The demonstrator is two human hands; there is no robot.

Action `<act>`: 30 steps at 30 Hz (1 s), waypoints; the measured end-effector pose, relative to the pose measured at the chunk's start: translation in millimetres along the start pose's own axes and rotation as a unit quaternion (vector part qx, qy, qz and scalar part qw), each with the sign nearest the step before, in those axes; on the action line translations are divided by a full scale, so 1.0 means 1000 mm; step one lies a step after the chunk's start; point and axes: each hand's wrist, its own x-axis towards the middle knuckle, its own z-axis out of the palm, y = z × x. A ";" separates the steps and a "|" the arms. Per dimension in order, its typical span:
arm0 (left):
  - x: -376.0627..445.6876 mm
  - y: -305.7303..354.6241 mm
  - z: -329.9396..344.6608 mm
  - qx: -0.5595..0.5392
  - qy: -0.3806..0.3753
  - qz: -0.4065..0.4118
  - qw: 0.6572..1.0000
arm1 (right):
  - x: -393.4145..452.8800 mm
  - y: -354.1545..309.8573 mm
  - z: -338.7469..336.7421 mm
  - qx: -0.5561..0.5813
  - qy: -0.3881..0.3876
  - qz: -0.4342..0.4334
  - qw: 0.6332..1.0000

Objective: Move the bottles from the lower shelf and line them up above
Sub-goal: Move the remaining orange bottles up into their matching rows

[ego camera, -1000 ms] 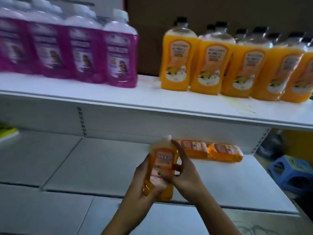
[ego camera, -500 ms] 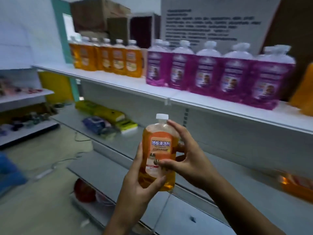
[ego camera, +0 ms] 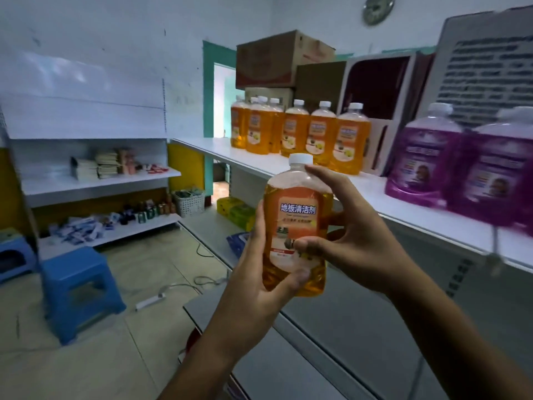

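Note:
I hold an orange bottle [ego camera: 297,226] with a white cap upright in front of me, in both hands. My left hand [ego camera: 259,272] grips its lower left side from below. My right hand [ego camera: 346,235] holds its right side, index finger near the shoulder and thumb on the label. Behind it, a row of several matching orange bottles [ego camera: 317,137] stands on the upper shelf [ego camera: 372,189]. Purple bottles [ego camera: 467,168] stand on the same shelf to the right. The lower shelf [ego camera: 331,319] runs beneath my hands.
Cardboard boxes [ego camera: 282,59] are stacked behind the orange row. Yellow-green packs [ego camera: 236,209] lie on the lower shelf at the far end. A blue stool [ego camera: 78,287] and a power strip [ego camera: 150,298] are on the floor to the left. A second shelving unit [ego camera: 101,180] stands against the left wall.
The view has swung left along the shelves. The bottle has risen from the lower shelf to the height of the upper shelf, still held in both hands.

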 end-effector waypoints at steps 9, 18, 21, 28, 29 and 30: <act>0.137 -0.059 -0.068 0.034 -0.015 0.049 0.998 | 0.128 0.067 0.023 -0.029 0.064 -0.015 0.997; 0.239 -0.093 -0.099 0.073 -0.069 0.084 0.991 | 0.195 0.102 0.043 -0.120 0.198 0.011 0.973; 0.264 -0.108 -0.106 0.056 -0.105 0.095 0.988 | 0.206 0.108 0.044 -0.178 0.212 0.034 0.960; 0.315 -0.146 -0.114 0.071 -0.216 0.086 0.970 | 0.235 0.122 0.052 -0.342 0.223 0.089 0.909; 0.322 -0.150 -0.114 0.087 -0.227 0.072 0.967 | 0.241 0.125 0.053 -0.356 0.220 0.101 0.902; 0.329 -0.154 -0.115 0.100 -0.235 0.062 0.965 | 0.248 0.129 0.054 -0.366 0.219 0.112 0.898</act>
